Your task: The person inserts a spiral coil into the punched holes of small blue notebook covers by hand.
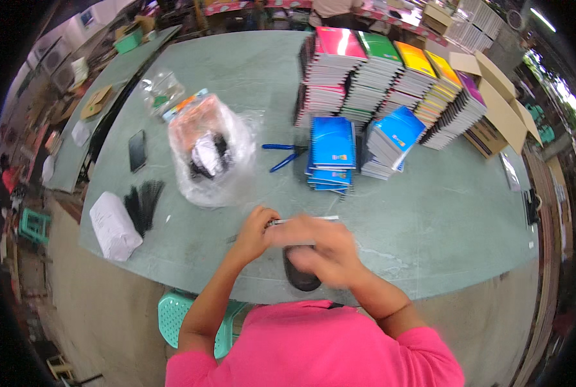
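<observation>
My left hand (254,233) is closed on the left end of a thin, flat white-edged item (330,218), seen almost edge-on. Most of that item is hidden by my right hand (320,246), which is smeared by motion in front of it. A dark, rounded object (303,278) lies under my right hand, partly covered. Beyond my hands are blue spiral notebooks (333,143) in a stack, with another blue notebook pile (396,134) fanned beside it. Blue-handled pliers (282,155) rest open to the left of the stack.
Tall piles of pink (339,44), green, yellow and purple notebooks line the far right, beside an open cardboard box (494,106). At left on the green table (417,238) are a clear plastic bag (213,184), a phone (137,151), black coils (147,203) and a white bundle (113,226).
</observation>
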Motion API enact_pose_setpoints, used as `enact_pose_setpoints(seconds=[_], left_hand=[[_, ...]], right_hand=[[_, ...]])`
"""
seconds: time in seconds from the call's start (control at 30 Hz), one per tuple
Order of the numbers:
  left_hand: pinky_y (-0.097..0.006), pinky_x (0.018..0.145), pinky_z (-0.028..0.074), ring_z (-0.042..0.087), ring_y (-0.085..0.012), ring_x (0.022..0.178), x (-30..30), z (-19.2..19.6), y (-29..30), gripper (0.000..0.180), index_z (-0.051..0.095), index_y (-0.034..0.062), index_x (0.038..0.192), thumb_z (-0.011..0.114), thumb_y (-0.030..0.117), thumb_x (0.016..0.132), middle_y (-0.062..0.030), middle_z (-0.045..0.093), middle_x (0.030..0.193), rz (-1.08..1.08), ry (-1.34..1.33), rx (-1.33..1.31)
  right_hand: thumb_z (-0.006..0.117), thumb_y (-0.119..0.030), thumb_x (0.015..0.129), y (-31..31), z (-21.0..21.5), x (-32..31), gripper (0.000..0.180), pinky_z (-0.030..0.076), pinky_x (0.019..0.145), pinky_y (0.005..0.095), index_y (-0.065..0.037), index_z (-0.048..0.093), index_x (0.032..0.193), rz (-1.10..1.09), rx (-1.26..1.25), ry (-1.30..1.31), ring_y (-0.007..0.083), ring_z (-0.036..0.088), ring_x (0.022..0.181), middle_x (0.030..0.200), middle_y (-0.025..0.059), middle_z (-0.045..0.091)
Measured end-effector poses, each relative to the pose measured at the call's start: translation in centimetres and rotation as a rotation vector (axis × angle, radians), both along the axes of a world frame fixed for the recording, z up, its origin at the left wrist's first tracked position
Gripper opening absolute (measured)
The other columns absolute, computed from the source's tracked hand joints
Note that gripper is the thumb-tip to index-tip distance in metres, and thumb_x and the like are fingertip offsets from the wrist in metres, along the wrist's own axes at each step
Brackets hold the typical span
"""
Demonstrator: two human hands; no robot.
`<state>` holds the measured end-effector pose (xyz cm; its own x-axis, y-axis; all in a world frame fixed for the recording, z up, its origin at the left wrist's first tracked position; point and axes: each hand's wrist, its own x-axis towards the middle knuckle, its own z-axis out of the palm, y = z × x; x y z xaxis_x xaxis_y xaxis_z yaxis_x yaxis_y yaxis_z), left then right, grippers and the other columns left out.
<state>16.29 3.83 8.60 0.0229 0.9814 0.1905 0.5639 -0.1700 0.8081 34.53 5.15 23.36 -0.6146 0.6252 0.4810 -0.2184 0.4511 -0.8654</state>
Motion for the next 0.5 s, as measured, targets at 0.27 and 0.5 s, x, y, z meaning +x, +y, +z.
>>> enact_pose_setpoints(seconds=[0.27, 0.5], left_hand=[[-0.034, 0.065, 0.045, 0.057, -0.0257, 0.071, 1.2, 0.5, -0.6, 0.023, 0.062, 0.0003, 0.092, 0.067, 0.018, 0.078, -0.0136, 0.060, 0.081, 0.022, -0.065, -0.096], [-0.034, 0.067, 0.046, 0.059, -0.0273, 0.075, 0.4, -1.0, -0.3, 0.027, 0.063, 0.0003, 0.096, 0.069, 0.017, 0.076, -0.0154, 0.061, 0.084, 0.028, 0.043, -0.116]], right_hand=[[0.061, -0.017, 0.076, -4.3, 8.0, 2.1, 0.024, 0.044, 0.078, 0.0377, -0.005, 0.062, 0.096, 0.529, 0.065, 0.569, 0.0305, 0.058, 0.087, 0.094, 0.0123, 0.061], [0.062, -0.022, 0.075, -3.4, 7.5, 2.0, 0.029, 0.042, 0.082, 0.0411, -0.006, 0.060, 0.099, 0.465, 0.173, 0.510, 0.0328, 0.056, 0.092, 0.099, 0.0126, 0.060]])
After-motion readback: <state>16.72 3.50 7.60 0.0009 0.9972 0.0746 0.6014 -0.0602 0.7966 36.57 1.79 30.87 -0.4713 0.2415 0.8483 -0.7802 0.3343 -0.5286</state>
